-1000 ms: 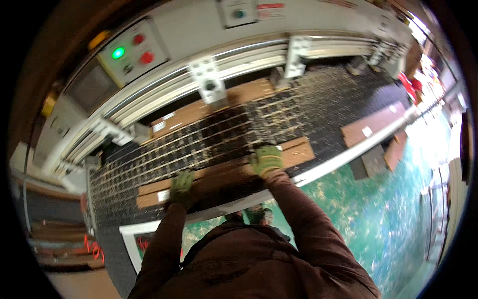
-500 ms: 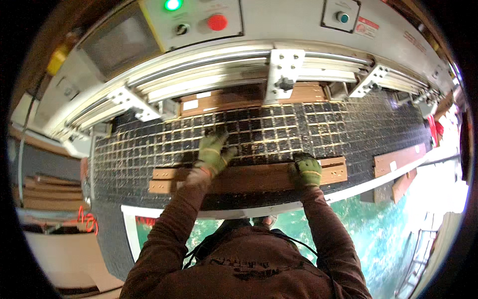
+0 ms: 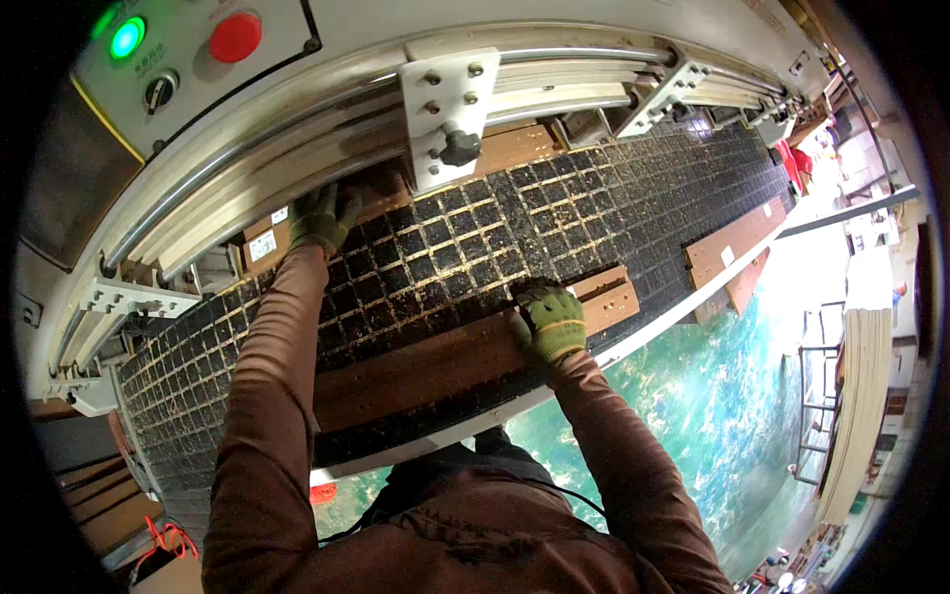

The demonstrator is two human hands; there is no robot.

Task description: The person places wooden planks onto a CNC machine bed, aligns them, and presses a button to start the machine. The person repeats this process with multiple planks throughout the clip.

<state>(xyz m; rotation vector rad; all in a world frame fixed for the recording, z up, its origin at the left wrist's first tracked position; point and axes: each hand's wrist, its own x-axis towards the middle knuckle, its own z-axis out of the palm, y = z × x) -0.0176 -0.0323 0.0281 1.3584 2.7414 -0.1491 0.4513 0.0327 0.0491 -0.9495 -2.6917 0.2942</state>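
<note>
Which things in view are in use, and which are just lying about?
In use:
- left hand, at far brown board
- right hand, on near brown wood
- black gridded bed

Apparently lying about:
- labelled board, right
- red cord, lower left

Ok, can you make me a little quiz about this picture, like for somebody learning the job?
1. True or false: the round green button is lit.
2. Which hand is at the far brown board, left or right?
3. Fill in: the black star knob is mounted on a white, bolted ____.

Key:
1. True.
2. Left hand.
3. Bracket.
</note>
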